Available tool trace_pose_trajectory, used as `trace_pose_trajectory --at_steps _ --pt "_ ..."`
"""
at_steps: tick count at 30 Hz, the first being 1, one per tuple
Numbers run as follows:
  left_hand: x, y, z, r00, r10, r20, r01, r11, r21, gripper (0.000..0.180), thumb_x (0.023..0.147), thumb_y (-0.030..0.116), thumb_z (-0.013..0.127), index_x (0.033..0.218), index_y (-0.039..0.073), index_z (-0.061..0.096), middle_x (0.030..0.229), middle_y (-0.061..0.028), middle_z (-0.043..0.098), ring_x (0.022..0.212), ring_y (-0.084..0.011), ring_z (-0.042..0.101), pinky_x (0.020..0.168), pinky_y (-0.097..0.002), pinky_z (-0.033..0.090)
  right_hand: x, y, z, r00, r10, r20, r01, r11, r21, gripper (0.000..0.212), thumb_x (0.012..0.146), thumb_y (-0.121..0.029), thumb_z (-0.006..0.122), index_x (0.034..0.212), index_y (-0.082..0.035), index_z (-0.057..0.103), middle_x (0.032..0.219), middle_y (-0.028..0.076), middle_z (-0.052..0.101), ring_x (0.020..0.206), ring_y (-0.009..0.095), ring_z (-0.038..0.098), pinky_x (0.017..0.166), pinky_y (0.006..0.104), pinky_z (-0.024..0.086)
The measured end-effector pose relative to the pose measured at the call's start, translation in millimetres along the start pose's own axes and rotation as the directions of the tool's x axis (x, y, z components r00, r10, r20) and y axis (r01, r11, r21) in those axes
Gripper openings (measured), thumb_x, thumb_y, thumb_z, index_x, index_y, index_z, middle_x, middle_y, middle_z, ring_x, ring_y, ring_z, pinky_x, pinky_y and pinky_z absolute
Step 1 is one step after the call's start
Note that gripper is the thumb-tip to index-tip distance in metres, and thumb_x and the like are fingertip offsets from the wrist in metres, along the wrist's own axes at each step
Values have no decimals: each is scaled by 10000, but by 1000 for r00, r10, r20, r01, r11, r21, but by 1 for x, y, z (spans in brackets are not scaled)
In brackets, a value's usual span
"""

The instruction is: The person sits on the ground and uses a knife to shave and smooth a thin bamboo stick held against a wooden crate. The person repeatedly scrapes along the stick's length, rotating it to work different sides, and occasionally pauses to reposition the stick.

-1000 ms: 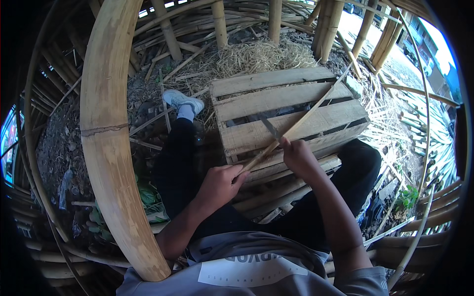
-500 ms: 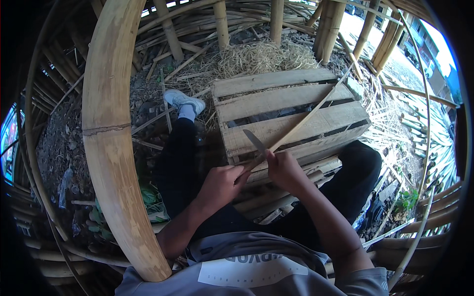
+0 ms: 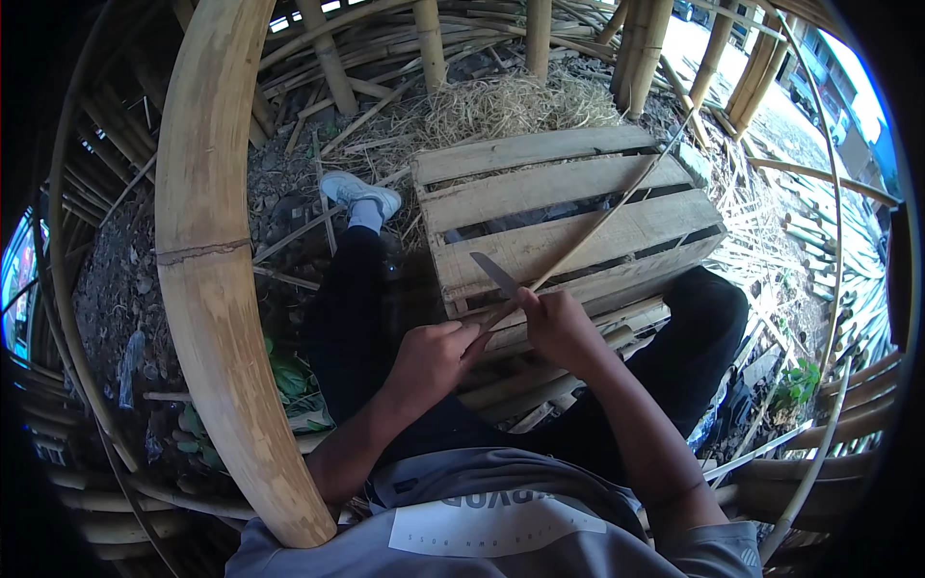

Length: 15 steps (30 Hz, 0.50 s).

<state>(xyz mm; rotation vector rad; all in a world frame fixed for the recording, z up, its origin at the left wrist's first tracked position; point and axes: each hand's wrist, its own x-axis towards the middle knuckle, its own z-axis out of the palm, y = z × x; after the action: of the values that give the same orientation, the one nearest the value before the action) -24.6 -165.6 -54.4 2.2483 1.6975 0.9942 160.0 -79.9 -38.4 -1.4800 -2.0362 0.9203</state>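
My left hand (image 3: 431, 360) is closed around the near end of a long, thin bamboo strip (image 3: 599, 227). From there the strip slants away to the far right, over a slatted wooden crate (image 3: 568, 231). In my right hand (image 3: 559, 328) is a knife, its handle hidden in the fist. The knife's blade (image 3: 493, 274) points up and to the left across the strip, close to where my right thumb presses. Both hands are close together, above my lap and by the crate's near edge.
A thick bamboo pole (image 3: 207, 250) rises at my left, close to my left arm. Behind the crate lie dry shavings (image 3: 501, 108), with upright bamboo posts (image 3: 431, 43) beyond. Cut bamboo poles (image 3: 853, 260) are piled at the right. My shoe (image 3: 361, 193) rests left of the crate.
The strip has turned a little and now shows a narrower, darker side. The knife has moved very slightly left; both hands keep their hold in nearly the same place.
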Motion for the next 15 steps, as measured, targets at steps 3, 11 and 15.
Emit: trace_pose_trajectory --at_steps 3,11,15 --pt "-1 1 1 999 33 -27 -31 998 60 131 926 187 714 880 69 680 702 -111 618 624 -325 655 556 -413 525 16 1 -12 997 83 -12 -83 997 0 578 1068 -355 480 764 103 659 668 331 603 750 528 642 653 541 501" --pt "0 -1 4 995 78 -63 -71 992 104 139 864 153 773 842 71 663 663 -92 569 588 -296 623 514 -402 494 -3 4 5 998 -57 -16 57 998 -7 556 1060 -343 500 758 98 652 684 345 595 778 533 638 658 552 493" --pt "-3 -1 0 996 72 -45 -67 992 111 120 901 184 738 902 81 678 685 -88 580 604 -292 638 534 -397 513 9 -3 -15 989 101 -110 -92 992 84 601 1034 -388 564 683 96 632 566 294 554 569 483 599 558 508 465"
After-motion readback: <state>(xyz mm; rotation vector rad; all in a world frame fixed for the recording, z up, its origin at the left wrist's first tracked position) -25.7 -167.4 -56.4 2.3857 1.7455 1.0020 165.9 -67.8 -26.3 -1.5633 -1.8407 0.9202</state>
